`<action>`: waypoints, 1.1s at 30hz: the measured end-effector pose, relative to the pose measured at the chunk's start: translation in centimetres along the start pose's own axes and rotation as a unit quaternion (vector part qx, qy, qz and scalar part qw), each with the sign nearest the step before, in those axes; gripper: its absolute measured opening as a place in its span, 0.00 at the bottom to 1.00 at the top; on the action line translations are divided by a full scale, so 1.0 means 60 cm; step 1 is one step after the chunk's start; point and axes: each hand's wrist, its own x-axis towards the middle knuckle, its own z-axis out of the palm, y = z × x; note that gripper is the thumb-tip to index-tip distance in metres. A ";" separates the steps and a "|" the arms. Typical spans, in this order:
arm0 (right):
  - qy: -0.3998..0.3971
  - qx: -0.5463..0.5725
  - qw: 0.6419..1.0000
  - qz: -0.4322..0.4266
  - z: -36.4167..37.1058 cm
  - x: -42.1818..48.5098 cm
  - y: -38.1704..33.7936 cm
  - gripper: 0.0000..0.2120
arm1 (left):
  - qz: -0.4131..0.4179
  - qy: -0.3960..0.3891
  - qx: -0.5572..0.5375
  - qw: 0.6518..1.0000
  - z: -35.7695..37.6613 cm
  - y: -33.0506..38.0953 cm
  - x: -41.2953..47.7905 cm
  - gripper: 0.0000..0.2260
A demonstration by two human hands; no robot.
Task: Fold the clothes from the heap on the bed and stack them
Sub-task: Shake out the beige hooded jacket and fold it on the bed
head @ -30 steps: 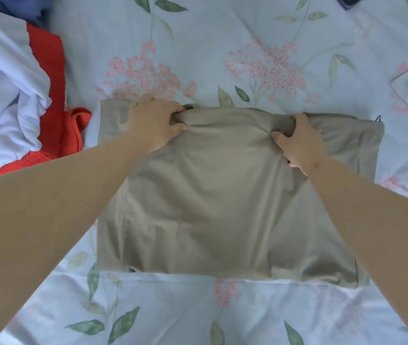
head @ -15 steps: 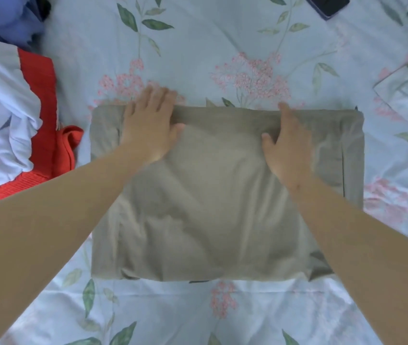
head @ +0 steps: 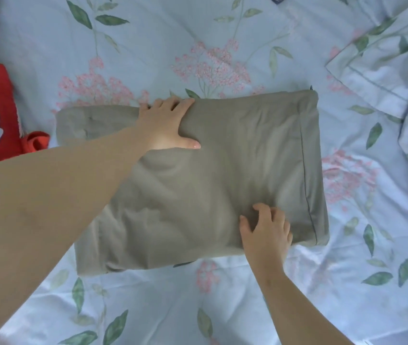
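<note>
khaki garment [head: 222, 170]: smooth folded rectangle | left hand [head: 166, 125] pressing far edge | right hand [head: 265, 232] resting, loose

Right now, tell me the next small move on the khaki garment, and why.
Probably sweep the right hand flat across the khaki garment toward its right end: creases cross its middle, while the left hand pins the far edge and the right rests near the front edge.
</note>
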 end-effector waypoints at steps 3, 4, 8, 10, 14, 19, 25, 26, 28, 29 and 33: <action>-0.013 0.082 0.989 0.120 0.014 -0.032 0.007 0.16 | -0.024 -0.043 -0.142 0.989 -0.017 -0.005 0.013 0.40; -0.018 0.125 0.977 0.171 0.019 -0.043 0.006 0.17 | -0.039 -0.061 -0.194 0.978 -0.022 -0.005 0.018 0.39; -0.059 0.425 0.820 0.380 0.037 -0.073 -0.017 0.21 | -0.081 -0.103 -0.248 0.960 -0.028 0.001 0.026 0.39; -0.110 0.544 0.713 0.428 0.044 -0.081 -0.039 0.21 | -0.094 -0.112 -0.264 0.954 -0.024 0.002 0.028 0.39; -0.169 0.656 0.615 0.404 0.054 -0.087 -0.064 0.16 | -0.094 -0.135 -0.274 0.948 -0.023 0.006 0.025 0.33; -0.188 0.637 0.630 0.402 0.059 -0.091 -0.048 0.04 | -0.091 -0.163 -0.285 0.940 -0.023 0.015 0.015 0.23; -0.199 0.727 0.558 0.346 0.067 -0.104 -0.056 0.20 | -0.140 -0.178 -0.462 0.858 -0.025 0.019 0.001 0.15; -0.198 0.729 0.561 0.338 0.069 -0.106 -0.056 0.21 | -0.147 -0.183 -0.479 0.846 -0.024 0.019 -0.002 0.15; -0.186 0.723 0.576 0.332 0.066 -0.104 -0.052 0.16 | -0.161 -0.193 -0.506 0.825 -0.025 0.017 -0.011 0.12; -0.178 0.721 0.584 0.327 0.062 -0.101 -0.049 0.13 | -0.169 -0.197 -0.517 0.816 -0.028 0.016 -0.016 0.10; -0.153 0.717 0.625 0.267 0.027 -0.084 -0.027 0.14 | -0.183 -0.205 -0.568 0.776 -0.052 0.005 -0.047 0.10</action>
